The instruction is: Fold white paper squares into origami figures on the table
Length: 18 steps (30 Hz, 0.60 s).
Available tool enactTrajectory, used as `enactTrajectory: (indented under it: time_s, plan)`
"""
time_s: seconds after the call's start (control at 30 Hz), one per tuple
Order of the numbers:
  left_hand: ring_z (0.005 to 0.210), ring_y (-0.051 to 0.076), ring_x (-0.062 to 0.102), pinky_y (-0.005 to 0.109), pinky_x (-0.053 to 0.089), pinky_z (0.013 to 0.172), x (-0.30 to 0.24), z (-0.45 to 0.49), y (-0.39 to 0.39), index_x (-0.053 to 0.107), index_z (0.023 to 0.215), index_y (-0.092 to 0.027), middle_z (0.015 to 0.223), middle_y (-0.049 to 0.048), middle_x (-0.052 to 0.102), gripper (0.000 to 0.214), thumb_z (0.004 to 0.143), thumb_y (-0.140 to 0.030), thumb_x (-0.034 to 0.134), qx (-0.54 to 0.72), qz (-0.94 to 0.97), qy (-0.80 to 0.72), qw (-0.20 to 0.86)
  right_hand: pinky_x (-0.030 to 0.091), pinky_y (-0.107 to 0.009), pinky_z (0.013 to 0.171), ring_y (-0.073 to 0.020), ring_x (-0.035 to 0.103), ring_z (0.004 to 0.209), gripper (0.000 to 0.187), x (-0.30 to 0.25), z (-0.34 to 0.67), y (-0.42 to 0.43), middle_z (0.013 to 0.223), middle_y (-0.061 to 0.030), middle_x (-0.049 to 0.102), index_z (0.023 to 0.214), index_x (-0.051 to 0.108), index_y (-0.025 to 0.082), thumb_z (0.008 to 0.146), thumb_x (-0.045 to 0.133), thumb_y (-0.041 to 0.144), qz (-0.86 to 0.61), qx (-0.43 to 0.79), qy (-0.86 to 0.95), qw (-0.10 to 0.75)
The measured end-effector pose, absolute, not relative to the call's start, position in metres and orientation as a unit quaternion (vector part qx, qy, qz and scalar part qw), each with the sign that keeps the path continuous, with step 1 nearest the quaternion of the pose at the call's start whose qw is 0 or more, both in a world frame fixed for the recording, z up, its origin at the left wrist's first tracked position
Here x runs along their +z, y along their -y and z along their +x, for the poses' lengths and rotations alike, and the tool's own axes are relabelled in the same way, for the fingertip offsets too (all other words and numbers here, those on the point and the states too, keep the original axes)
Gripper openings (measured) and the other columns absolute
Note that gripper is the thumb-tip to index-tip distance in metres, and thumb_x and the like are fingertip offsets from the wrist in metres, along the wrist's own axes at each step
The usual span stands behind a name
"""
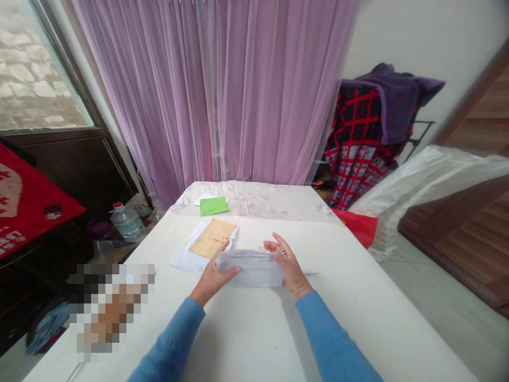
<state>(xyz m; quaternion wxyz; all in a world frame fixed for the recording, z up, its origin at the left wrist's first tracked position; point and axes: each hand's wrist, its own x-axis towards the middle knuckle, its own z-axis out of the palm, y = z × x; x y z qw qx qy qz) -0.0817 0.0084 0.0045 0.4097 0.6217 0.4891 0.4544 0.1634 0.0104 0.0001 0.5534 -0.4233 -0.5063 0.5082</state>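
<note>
A thick stack of white papers (254, 271) is held on its long edge just above the table, its layered top edge facing up. My left hand (217, 273) is closed on the left end, with the thumb across the near face and the fingers behind. At the right end, my right hand (292, 268) holds the stack's edge, its upper fingers raised and slightly apart. Beyond my left hand lies a tan envelope (212, 237) with red print, on top of white sheets (183, 257). Part of a flat sheet shows under the stack near my right wrist.
The white table (353, 307) stretches toward purple curtains (258, 95). On its far part lie a green paper (213, 206) and a crumpled white scrap (324, 208). A pixelated patch hides something at left. A water jug (128, 223) stands left of the table; clear plastic sheeting (421, 180) hangs right.
</note>
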Motion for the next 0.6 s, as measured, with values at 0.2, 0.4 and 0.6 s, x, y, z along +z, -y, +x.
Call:
enactTrajectory:
  time_s: [0.2,0.4,0.6]
  plan:
    - [0.111,0.028,0.063,0.044,0.048,0.1,-0.01,-0.078,-0.006,0.064,0.114,-0.016,0.115,0.0097,0.07,0.065,0.061,-0.049,0.079,0.462,0.583,-0.493,0.452,0.047,-0.035,0.092,-0.024,0.061,0.102,0.085,-0.001,0.174,-0.005,0.109,-0.0073,0.066,0.127,0.051,0.02,0.058,0.08,0.058,-0.449,0.484,0.529,0.534]
    - [0.085,0.023,0.067,0.037,0.055,0.08,-0.006,-0.066,0.003,0.066,0.091,-0.016,0.089,0.0053,0.073,0.044,0.066,-0.05,0.074,0.475,0.553,-0.505,0.463,0.048,-0.031,0.083,-0.0185,0.061,0.087,0.061,0.002,0.161,-0.003,0.096,-0.002,0.067,0.115,0.057,0.021,0.065,0.077,0.049,-0.454,0.472,0.478,0.586]
    - [0.098,0.023,0.064,0.036,0.051,0.089,-0.001,-0.074,0.013,0.057,0.11,-0.017,0.103,0.006,0.07,0.054,0.066,-0.043,0.075,0.454,0.606,-0.476,0.448,0.045,-0.029,0.075,-0.0162,0.056,0.076,0.055,0.013,0.159,-0.004,0.086,-0.0003,0.063,0.107,0.062,0.018,0.066,0.07,0.052,-0.509,0.42,0.448,0.603]
